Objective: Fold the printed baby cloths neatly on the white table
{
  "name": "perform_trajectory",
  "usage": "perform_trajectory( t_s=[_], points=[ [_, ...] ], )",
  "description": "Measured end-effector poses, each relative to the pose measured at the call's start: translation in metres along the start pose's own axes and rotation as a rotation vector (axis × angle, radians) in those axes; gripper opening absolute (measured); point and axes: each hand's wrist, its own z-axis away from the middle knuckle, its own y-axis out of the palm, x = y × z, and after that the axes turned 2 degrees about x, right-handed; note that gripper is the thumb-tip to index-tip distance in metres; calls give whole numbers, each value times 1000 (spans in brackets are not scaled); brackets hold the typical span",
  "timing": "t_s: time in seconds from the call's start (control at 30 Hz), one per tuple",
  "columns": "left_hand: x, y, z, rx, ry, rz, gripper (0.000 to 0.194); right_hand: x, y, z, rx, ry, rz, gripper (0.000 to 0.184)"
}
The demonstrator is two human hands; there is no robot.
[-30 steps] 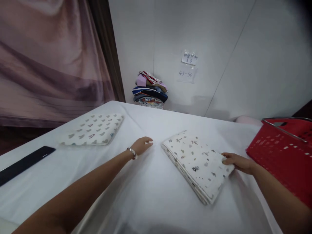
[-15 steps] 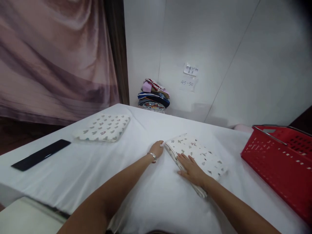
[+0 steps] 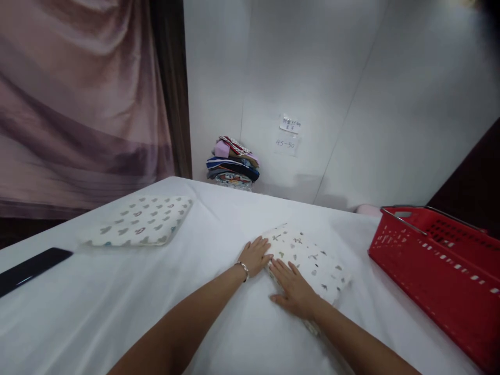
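Observation:
A folded white cloth point(image 3: 316, 263) with small grey and dark prints lies on the white-covered table point(image 3: 219, 229). My right hand point(image 3: 292, 288) rests flat on the cloth's near left part, fingers stretched out. My left hand point(image 3: 255, 254) lies open at the cloth's left edge, its fingertips touching the fabric; a bracelet circles that wrist. A second folded cloth point(image 3: 138, 227) with a heart-like print sits apart at the left of the table.
A red plastic basket point(image 3: 437, 276) with a metal handle stands at the right. A flat black object point(image 3: 27, 268) lies at the table's left edge. A stack of folded clothes point(image 3: 233, 162) sits against the wall under paper notes. A pink curtain hangs at the left.
My right hand moved from the cloth's right corner onto its left part. My left hand came up to the cloth's left edge. The view shifted slightly.

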Motion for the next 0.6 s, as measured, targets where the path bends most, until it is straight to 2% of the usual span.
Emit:
perform_trajectory(
  t_s=[0.17, 0.27, 0.33, 0.4, 0.43, 0.5, 0.6],
  points=[
    [5, 5, 0, -14, -2, -18, 44, 3, -7, 1, -9, 5, -75, 71],
    [2, -3, -6, 3, -32, 35, 43, -12, -25, 5, -117, 65, -197, 62],
    [2, -9, -12, 20, -111, 84, 44, -35, -41, 13, -268, 261, -239, 55],
    [5, -15, -18, 17, -221, 103, 47, -67, -55, 25, -337, 550, -242, 49],
    [7, -18, -21, 9, -277, 100, 50, -83, -60, 33, -286, 696, -228, 49],
    [11, -22, -27, 18, -378, 87, 53, -112, -64, 50, -233, 839, -231, 49],
    [17, -26, -37, 72, -473, 82, 55, -137, -61, 68, -161, 905, -264, 50]
  ],
)
